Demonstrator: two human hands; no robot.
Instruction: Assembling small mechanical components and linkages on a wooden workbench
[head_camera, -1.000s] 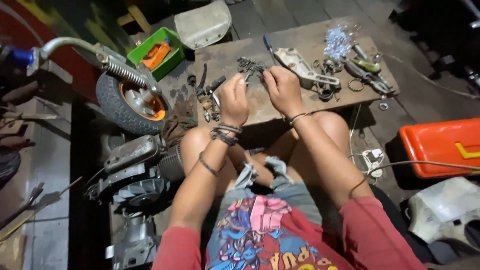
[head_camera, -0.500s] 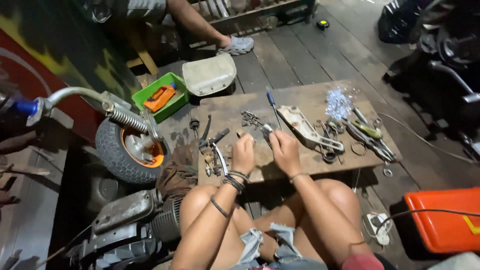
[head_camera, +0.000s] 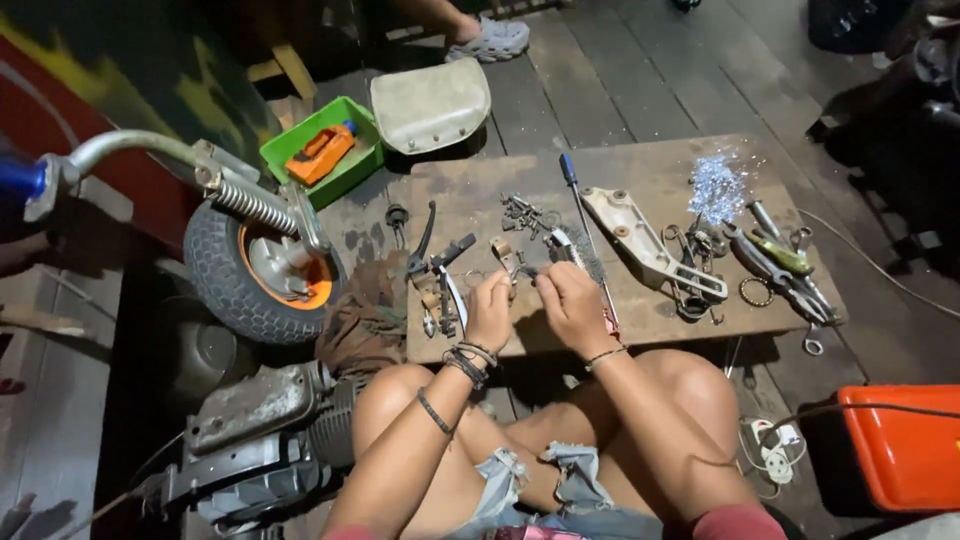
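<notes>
I sit on the floor with a low wooden board (head_camera: 650, 175) before my knees. My left hand (head_camera: 490, 312) and my right hand (head_camera: 572, 305) meet over its near edge, both pinching a small dark metal part (head_camera: 524, 270) between the fingertips. Just beyond them lie a brass-coloured fitting (head_camera: 503, 250), a pile of small bolts (head_camera: 522, 212) and a wire brush (head_camera: 572, 250). A blue-handled screwdriver (head_camera: 580, 215) lies lengthwise on the board next to a grey metal bracket (head_camera: 640, 240).
Wrenches and pliers (head_camera: 780, 265) and a glittery plastic bag (head_camera: 716, 188) lie at the board's right. A small wheel with an orange rim (head_camera: 262, 275), a green tray (head_camera: 320, 150), a beige seat pad (head_camera: 430, 105), an engine (head_camera: 260, 440), an orange case (head_camera: 905, 445). Another person's foot (head_camera: 495, 38).
The view has tilted further forward, showing more of the floor beyond the board. Both hands stay together at the board's near edge on the small part.
</notes>
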